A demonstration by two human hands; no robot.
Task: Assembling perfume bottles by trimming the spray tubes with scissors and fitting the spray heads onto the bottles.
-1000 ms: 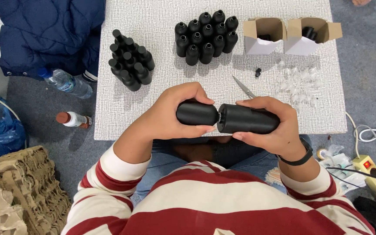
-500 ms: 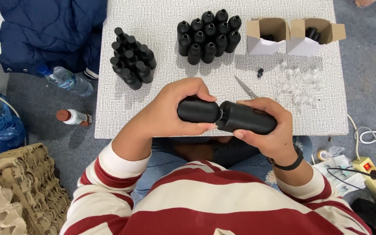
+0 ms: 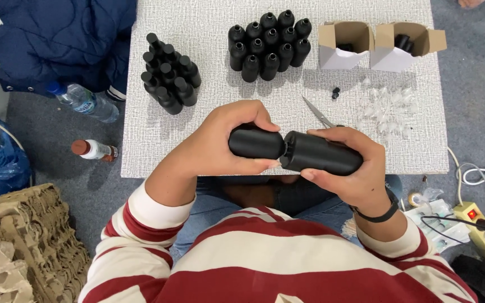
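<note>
Fingers of the left hand (image 3: pixel 220 143) are wrapped over a black cap (image 3: pixel 255 141), thumb beneath, gripping it all round. Fingers of the right hand (image 3: pixel 355 168) are closed around a black bottle (image 3: pixel 322 152), thumb along its lower edge, a dark band at the wrist. Cap and bottle are held end to end, lying level, meeting between the two hands just above the worktop's (image 3: pixel 197 33) near edge.

The step in hand is judged to be a joining or turning of the two parts. It would be done well if both pieces were kept on one axis, the bottle held steady and the cap alone turned, with pressure kept even so that the seam closes squarely. The joint itself is partly hidden by the thumbs; whether it is fully seated cannot be told.

Beyond the hands, scissors (image 3: pixel 316 112) lie just behind the bottle. Small clear pieces (image 3: pixel 385 104) are scattered to the right. Further back, two clusters of small black bottles (image 3: pixel 168 76) (image 3: pixel 268 45) stand upright, well apart from the hands, and two open cartons (image 3: pixel 343 45) (image 3: pixel 405 45) sit at the far right.
</note>
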